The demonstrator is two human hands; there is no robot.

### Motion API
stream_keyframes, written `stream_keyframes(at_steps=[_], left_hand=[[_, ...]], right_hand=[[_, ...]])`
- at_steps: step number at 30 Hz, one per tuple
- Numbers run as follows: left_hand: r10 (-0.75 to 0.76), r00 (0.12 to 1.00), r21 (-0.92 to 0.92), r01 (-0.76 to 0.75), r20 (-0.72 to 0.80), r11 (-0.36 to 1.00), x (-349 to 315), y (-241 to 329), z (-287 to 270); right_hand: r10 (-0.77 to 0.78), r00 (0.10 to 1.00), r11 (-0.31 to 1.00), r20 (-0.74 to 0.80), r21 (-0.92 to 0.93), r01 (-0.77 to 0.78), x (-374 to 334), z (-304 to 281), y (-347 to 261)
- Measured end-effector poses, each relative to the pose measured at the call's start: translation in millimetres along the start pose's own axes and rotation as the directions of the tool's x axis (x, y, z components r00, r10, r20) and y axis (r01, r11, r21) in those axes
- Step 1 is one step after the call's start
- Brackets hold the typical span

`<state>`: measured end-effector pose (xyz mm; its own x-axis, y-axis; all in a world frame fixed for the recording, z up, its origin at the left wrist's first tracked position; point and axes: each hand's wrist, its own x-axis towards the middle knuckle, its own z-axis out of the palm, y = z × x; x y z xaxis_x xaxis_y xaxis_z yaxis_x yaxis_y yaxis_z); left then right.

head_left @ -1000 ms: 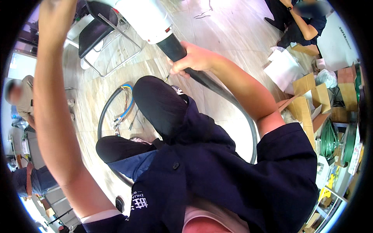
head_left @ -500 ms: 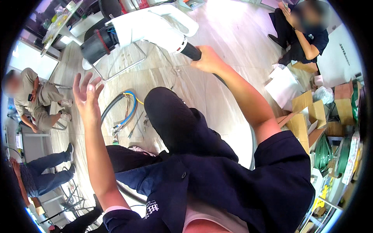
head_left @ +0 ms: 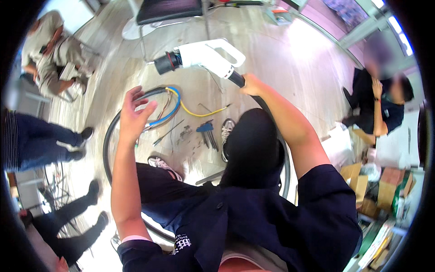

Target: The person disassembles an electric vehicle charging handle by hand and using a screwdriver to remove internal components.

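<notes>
My right hand [head_left: 252, 86] is wrapped round the black cable end at the base of a white charging gun [head_left: 201, 53]. The gun is held up off the floor, its loop handle at the top and its round black connector head [head_left: 166, 63] pointing left. A thick black cable [head_left: 107, 147] runs from my right hand past my leg and curves along the floor at the left. Empty, with fingers spread, my left hand [head_left: 134, 115] is raised below the connector head and apart from it. Beyond it, blue [head_left: 176, 106] and yellow wires [head_left: 199, 114] emerge from a cable.
On the floor before my feet lie a blue-holdered hex key set [head_left: 207, 132], a thin screwdriver-like tool [head_left: 168, 132] and small loose parts. A black-seated chair [head_left: 168, 11] stands ahead. People are at both sides; cardboard boxes [head_left: 355, 179] crowd the right.
The charging gun appears smaller and farther from my head, with my right hand still on it. My left hand shows farther right, still open. My knee has shifted right, uncovering the floor tools.
</notes>
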<state>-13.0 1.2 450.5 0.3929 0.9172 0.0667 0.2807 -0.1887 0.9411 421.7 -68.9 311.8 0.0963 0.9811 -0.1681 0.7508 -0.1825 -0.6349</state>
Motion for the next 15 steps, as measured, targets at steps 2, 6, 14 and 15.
stream_keyframes(at_steps=[2,6,14,15], left_hand=[[-0.012,0.999,0.108,0.016,-0.036,0.994,-4.3,-7.3,-1.7],[0.018,0.994,0.355,0.020,-0.103,0.935,-12.9,-18.8,-10.8],[0.080,0.994,0.595,-0.021,-0.072,0.803,-41.3,-56.5,-14.9],[0.017,0.999,0.588,0.005,-0.032,0.809,-46.6,-61.7,-20.8]], right_hand=[[-0.023,0.989,1.000,0.144,0.008,0.022,13.2,14.9,7.4],[0.032,0.935,0.971,0.353,-0.231,0.054,24.2,22.2,-8.4],[0.126,0.808,0.886,0.576,-0.432,0.169,-1.9,23.3,-62.2],[0.106,0.813,0.877,0.572,-0.440,0.195,4.8,21.9,-73.8]])
